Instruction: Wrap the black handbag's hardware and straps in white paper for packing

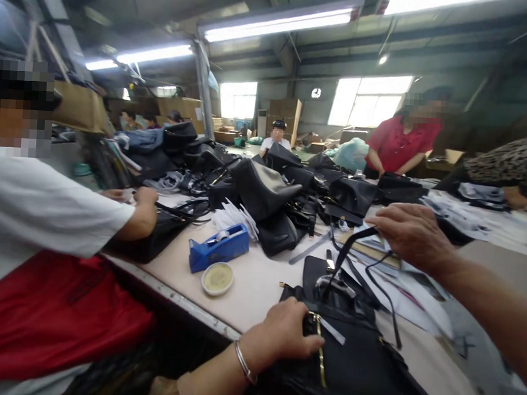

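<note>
A black handbag with gold zips lies in front of me at the table's near edge. My left hand, a silver bangle on its wrist, is closed on the bag's upper side, with the thumb beside a gold zip. A pale tag hangs by that zip. Higher up on the right, my right hand pinches a black strap and holds it raised above the bag. Clear wrapping covers part of the strap's lower end.
A blue tape dispenser and a small dish of yellowish paste stand left of the bag. Beyond them, black bags are heaped. A co-worker in a white shirt works at the left, another in red across the table.
</note>
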The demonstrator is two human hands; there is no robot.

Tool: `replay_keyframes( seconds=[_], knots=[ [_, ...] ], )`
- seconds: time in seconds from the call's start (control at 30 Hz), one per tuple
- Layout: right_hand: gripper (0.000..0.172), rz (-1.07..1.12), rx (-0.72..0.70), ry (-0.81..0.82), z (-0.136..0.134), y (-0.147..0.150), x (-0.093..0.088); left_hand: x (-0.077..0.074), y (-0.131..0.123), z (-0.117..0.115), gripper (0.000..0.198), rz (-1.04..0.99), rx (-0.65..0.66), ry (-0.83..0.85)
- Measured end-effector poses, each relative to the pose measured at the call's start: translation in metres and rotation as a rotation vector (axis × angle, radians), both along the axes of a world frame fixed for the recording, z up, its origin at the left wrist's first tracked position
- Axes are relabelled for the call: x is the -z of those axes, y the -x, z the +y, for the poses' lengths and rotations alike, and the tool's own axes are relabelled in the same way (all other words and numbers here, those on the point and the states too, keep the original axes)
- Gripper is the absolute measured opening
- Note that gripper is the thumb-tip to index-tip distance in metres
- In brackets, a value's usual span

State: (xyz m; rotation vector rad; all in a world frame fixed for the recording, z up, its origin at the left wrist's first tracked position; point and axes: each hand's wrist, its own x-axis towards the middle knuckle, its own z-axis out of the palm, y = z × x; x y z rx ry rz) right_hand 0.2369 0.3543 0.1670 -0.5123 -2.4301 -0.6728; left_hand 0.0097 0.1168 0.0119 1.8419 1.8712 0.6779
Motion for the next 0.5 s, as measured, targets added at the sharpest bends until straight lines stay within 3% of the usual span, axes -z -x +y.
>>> replay_keyframes(
  seconds=[0.1, 0.2, 0.3, 0.4, 0.5],
  knots=[
    [0.029, 0.071, -0.031, 0.028, 0.001, 0.02, 0.024, 0.003, -0.004, -0.012, 0.046, -0.026, -0.041, 0.11],
    [0.027, 0.008, -0.144, 0.326, -0.033, 0.038, 0.059, 0.008, -0.005, -0.007, 0.025, -0.18, -0.132, 0.172],
    [0.022, -0.012, -0.158, 0.57, -0.075, 0.046, 0.089, 0.013, -0.001, 0.004, 0.016, -0.36, -0.137, 0.202],
    [0.021, 0.062, -0.134, 0.798, -0.092, 0.047, 0.097, 0.017, 0.004, 0.011, 0.012, -0.592, -0.118, 0.236],
    [0.019, 0.137, -0.077, 0.934, -0.085, 0.052, 0.085, 0.015, 0.006, 0.011, 0.017, -0.907, -0.1, 0.276]
  ],
)
